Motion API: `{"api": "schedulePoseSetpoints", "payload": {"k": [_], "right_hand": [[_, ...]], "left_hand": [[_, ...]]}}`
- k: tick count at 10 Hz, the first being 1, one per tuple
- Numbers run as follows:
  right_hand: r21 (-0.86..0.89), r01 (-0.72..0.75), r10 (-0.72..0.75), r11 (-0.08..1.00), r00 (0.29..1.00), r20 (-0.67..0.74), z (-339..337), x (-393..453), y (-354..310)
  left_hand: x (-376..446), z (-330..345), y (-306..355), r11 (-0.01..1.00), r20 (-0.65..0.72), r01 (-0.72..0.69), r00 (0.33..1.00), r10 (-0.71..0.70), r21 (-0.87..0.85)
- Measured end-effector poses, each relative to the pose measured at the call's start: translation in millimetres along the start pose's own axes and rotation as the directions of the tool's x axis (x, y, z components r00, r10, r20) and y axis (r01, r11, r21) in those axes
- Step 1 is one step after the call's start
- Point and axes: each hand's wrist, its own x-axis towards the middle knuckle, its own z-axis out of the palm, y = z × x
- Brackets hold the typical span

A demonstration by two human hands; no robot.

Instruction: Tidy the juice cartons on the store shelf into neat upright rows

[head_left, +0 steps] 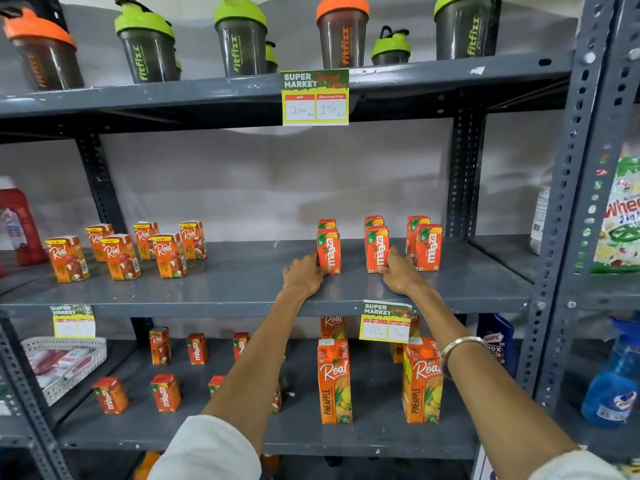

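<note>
On the middle grey shelf [225, 289], several small orange Maaza cartons stand upright in pairs at the right. My left hand [303, 275] grips the base of the front left Maaza carton [329, 249]. My right hand [398, 271] grips the base of the front middle Maaza carton [376, 247]. A third pair [428, 245] stands further right, untouched. Several small Real cartons [117, 254] stand in two loose rows at the shelf's left. The stretch between the two groups is bare.
Above, shaker bottles [343, 32] line the top shelf, with a price tag [315, 97] on its edge. Below stand tall Real pineapple cartons [334, 379], small Maaza cartons [166, 391] and a white basket [65, 362]. A steel upright [568, 202] bounds the right, with detergent beyond.
</note>
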Motion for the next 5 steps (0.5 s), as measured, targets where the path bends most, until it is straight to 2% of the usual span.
{"api": "schedulePoseSetpoints", "payload": {"k": [3, 4, 5], "right_hand": [[0.004, -0.022, 0.022, 1.000, 1.000, 0.003, -0.7, -2.6, 0.1], [0.058, -0.024, 0.024, 0.998, 1.000, -0.001, -5.4, -3.0, -1.6], [0.064, 0.044, -0.037, 0.997, 0.994, -0.105, -5.3, -22.1, -4.9]], "left_hand": [[-6.6, -2.3, 3.1, 1.000, -0.001, -0.011, 1.000, 0.011, 0.003], [-5.8, -4.6, 2.6, 0.999, 0.026, 0.017, 1.000, -0.016, -0.039], [-15.9, -4.9, 2.0, 0.999, -0.052, -0.007, 0.999, 0.005, -0.045]]}}
